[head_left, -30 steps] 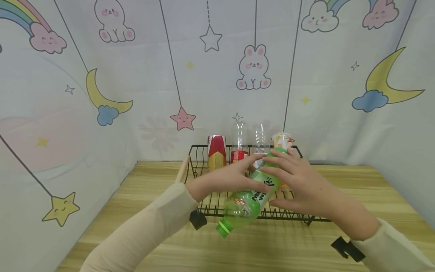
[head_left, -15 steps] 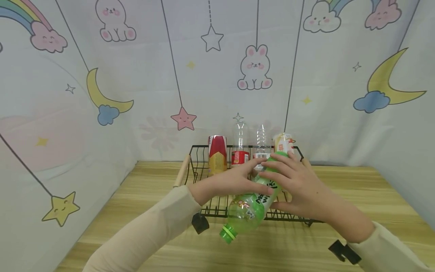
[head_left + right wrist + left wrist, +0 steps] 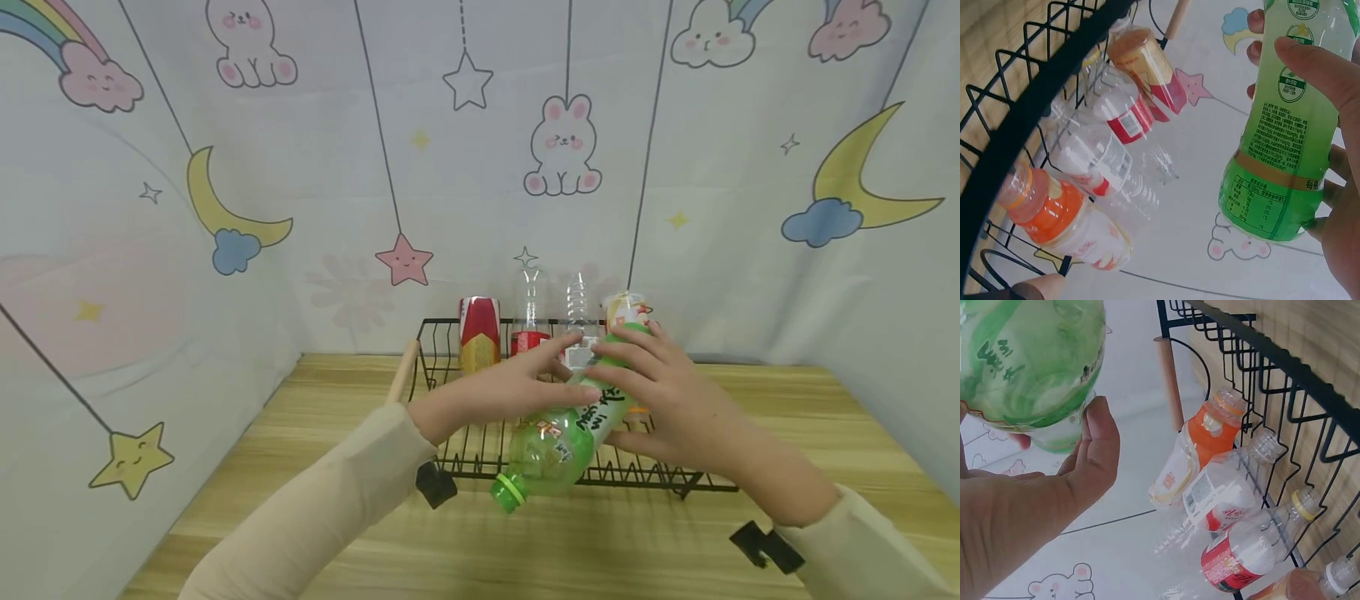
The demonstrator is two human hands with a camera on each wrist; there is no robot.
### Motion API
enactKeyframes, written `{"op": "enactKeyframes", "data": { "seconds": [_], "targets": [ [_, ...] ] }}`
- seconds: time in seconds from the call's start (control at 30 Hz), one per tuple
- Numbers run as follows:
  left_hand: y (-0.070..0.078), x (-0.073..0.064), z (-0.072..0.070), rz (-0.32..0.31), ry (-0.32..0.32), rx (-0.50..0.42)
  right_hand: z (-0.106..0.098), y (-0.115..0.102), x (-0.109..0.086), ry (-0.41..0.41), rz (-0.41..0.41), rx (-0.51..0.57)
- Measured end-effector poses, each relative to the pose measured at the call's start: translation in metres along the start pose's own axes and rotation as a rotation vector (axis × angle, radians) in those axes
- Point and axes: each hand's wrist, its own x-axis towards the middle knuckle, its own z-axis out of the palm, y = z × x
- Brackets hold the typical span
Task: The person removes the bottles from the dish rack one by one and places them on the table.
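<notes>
A green-tinted plastic bottle (image 3: 551, 454) with a green cap is tilted above the front of a black wire rack, its cap pointing down toward the near left. My left hand (image 3: 495, 402) holds its left side, thumb and fingers bent about it; in the left wrist view the bottle's green wall (image 3: 1029, 362) hides some fingers. On the other side, near the base, my right hand (image 3: 686, 417) grips the same bottle. The right wrist view shows the thumb lying across the printed label (image 3: 1279, 137) and the fingertips coming round the far side.
The wire rack (image 3: 480, 476) with wooden handles (image 3: 402, 372) stands on a wood-grain table. Along its back, cap down, stand a red-and-gold bottle (image 3: 478, 333), two clear bottles, one with a red label (image 3: 1225, 562), and an orange-and-white bottle (image 3: 1060, 212). A patterned cloth hangs behind.
The green bottle has shifted slightly right and, over the last half second, its cap end has risen a little. Both hands keep hold of it.
</notes>
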Motion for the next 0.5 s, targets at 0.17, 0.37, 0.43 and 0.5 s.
{"op": "enactKeyframes", "data": {
  "seconds": [0.17,0.37,0.43,0.5],
  "targets": [
    [0.006,-0.005,-0.01,0.016,0.041,-0.107,-0.009,0.009,-0.002,0.027,0.052,0.028],
    [0.006,-0.009,-0.023,0.008,0.129,-0.126,-0.019,0.018,-0.009,0.059,0.125,0.018],
    [0.004,-0.009,-0.028,0.014,0.16,-0.146,-0.022,0.023,-0.011,0.073,0.146,0.018],
    [0.002,-0.01,-0.033,0.019,0.198,-0.151,-0.025,0.028,-0.014,0.098,0.162,0.024]
  ]
}}
